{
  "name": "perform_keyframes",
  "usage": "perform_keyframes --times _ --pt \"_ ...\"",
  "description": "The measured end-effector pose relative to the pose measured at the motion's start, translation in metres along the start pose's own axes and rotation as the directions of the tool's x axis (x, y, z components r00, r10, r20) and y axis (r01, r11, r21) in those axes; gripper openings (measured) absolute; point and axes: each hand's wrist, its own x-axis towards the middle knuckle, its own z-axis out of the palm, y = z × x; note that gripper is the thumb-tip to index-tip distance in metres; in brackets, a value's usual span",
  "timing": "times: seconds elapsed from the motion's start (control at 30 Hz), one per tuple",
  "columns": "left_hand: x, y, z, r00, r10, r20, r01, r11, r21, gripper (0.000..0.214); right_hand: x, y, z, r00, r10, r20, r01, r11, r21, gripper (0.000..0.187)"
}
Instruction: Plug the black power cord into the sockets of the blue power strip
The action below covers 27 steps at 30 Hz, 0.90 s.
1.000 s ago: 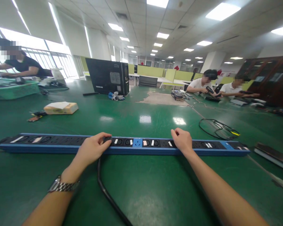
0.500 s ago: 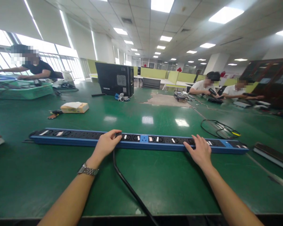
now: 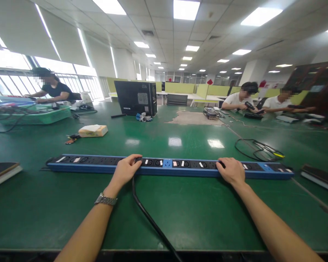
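A long blue power strip [image 3: 180, 173] with black socket faces and a few white labels lies lengthwise across the green table. My left hand [image 3: 126, 169], wearing a metal watch, is closed at the strip's middle on a black plug [image 3: 138, 159] sitting against the sockets. From beneath that hand a thick black cable [image 3: 149, 214] runs down past the table's near edge. Right of the middle, my right hand [image 3: 232, 170] is closed over the strip, its fingers curled across the socket face and hiding part of it.
Behind the strip sit a tissue pack [image 3: 93, 131], a black computer case [image 3: 135, 97], gloves [image 3: 144, 117] and a coiled cable [image 3: 258, 149]. A green basket [image 3: 49, 115] holds cables. Dark flat objects [image 3: 4, 171] flank the strip. Co-workers [image 3: 242, 98] sit at the far side.
My right hand's fingers have curled in and closed over the strip, having been spread before. My left hand keeps its grip on the plug. The view has shifted slightly.
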Motion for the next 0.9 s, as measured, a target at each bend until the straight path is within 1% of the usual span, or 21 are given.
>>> perform_keyframes --times 0.17,0.43,0.53,0.63,0.7,0.73,0.8,0.87,0.9 --pt "-0.003 0.005 -0.005 1.0 -0.002 0.019 0.001 1.0 0.021 0.04 -0.001 0.007 0.003 0.998 0.061 -0.01 -0.06 0.997 0.041 0.035" --pt "-0.012 0.009 -0.009 1.0 0.002 0.012 -0.002 0.999 0.033 0.038 -0.004 0.003 -0.004 0.999 0.041 -0.017 -0.04 0.998 0.043 0.038" --pt "-0.011 0.02 -0.013 0.999 -0.018 -0.047 0.017 0.999 -0.035 0.037 -0.005 0.001 -0.004 0.999 0.029 -0.03 -0.028 0.999 0.038 0.038" --pt "-0.007 0.045 -0.015 0.987 -0.047 -0.153 0.02 0.985 -0.171 0.039 -0.005 0.001 -0.003 0.999 0.023 -0.044 -0.021 0.999 0.041 0.038" --pt "-0.003 0.066 -0.007 0.986 -0.001 -0.166 -0.033 0.979 -0.2 0.035 -0.005 0.001 -0.001 0.998 0.03 -0.052 -0.028 0.999 0.043 0.039" --pt "-0.001 0.076 0.0 0.99 0.036 -0.14 -0.062 0.981 -0.184 0.032 -0.005 0.002 -0.001 0.998 0.034 -0.055 -0.032 0.999 0.044 0.039" --pt "0.001 0.092 0.018 0.995 0.095 -0.042 -0.1 0.986 -0.13 0.027 -0.005 0.002 0.0 0.998 0.033 -0.051 -0.031 0.999 0.043 0.039" --pt "0.001 0.1 0.038 0.993 0.104 0.064 -0.1 0.993 -0.07 0.024 -0.005 0.003 0.0 0.999 0.022 -0.043 -0.02 0.999 0.043 0.038" --pt "0.0 0.102 0.047 0.99 0.1 0.098 -0.096 0.995 -0.041 0.023 -0.004 0.003 0.0 0.999 0.015 -0.042 -0.013 0.999 0.045 0.038"
